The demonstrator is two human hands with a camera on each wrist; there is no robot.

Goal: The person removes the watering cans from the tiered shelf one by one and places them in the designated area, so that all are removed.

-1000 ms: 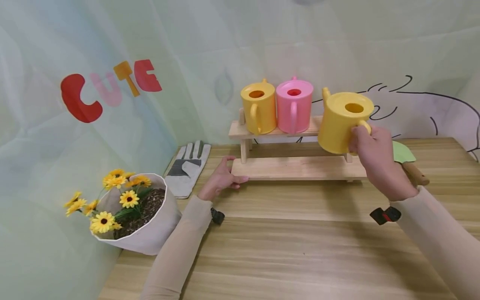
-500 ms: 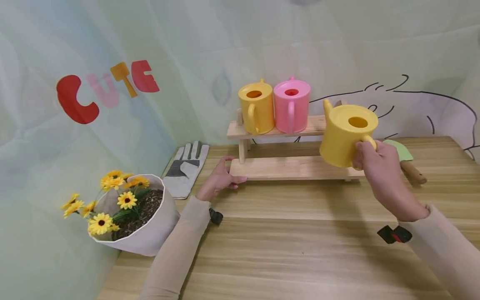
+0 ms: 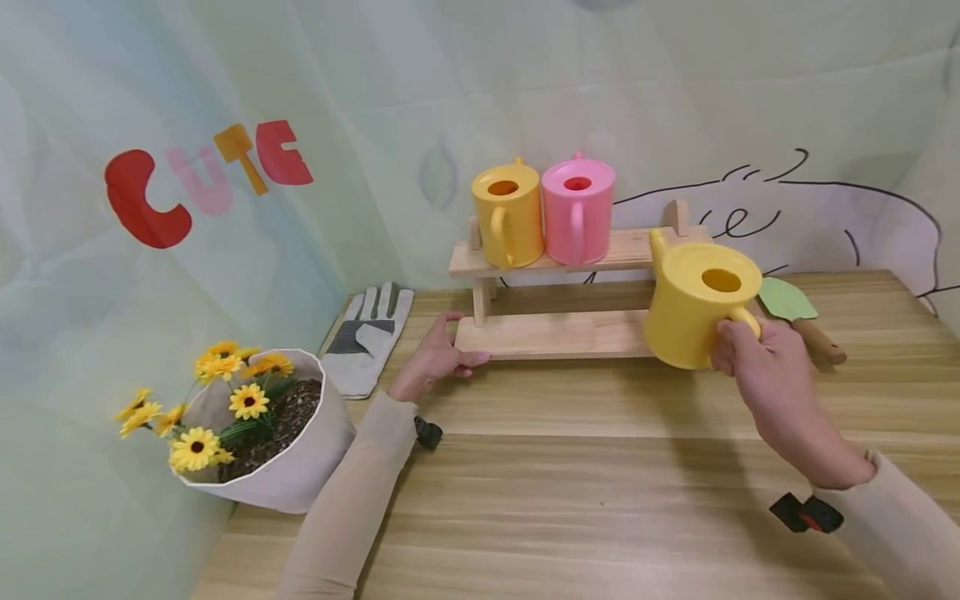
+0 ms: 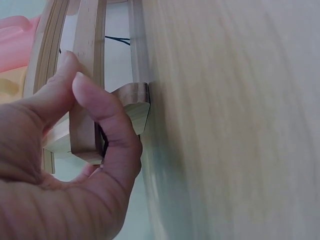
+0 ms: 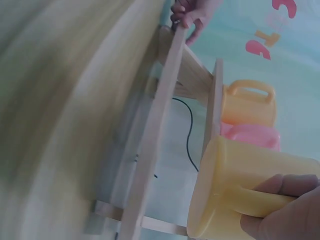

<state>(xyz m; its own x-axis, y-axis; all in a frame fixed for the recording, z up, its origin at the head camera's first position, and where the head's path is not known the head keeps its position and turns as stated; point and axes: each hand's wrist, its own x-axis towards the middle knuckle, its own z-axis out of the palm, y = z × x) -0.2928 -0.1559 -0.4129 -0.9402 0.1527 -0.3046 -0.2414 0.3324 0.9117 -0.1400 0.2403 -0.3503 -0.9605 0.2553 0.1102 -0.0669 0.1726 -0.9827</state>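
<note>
My right hand (image 3: 772,379) grips the handle of a yellow watering can (image 3: 686,312), held upright in the air before the right end of a two-tier wooden shelf (image 3: 555,335). In the right wrist view the fingers wrap around the handle of that can (image 5: 250,165). My left hand (image 3: 438,358) holds the left end of the lower board, thumb and fingers around its edge, as the left wrist view shows with the hand (image 4: 100,145) close up. On the upper board stand another yellow watering can (image 3: 517,229) and a pink watering can (image 3: 585,221), side by side, handles facing me.
A white pot (image 3: 330,450) with yellow flowers (image 3: 247,402) and dark soil stands at the left. Behind it lies a grey and white glove (image 3: 367,342). A trowel with a green blade (image 3: 786,300) and wooden handle lies right of the shelf. Fabric walls rise behind.
The right hand has lowered the yellow watering can from beside the upper board to in front of the lower one, moving slightly right and nearer. The left hand keeps its hold on the shelf.
</note>
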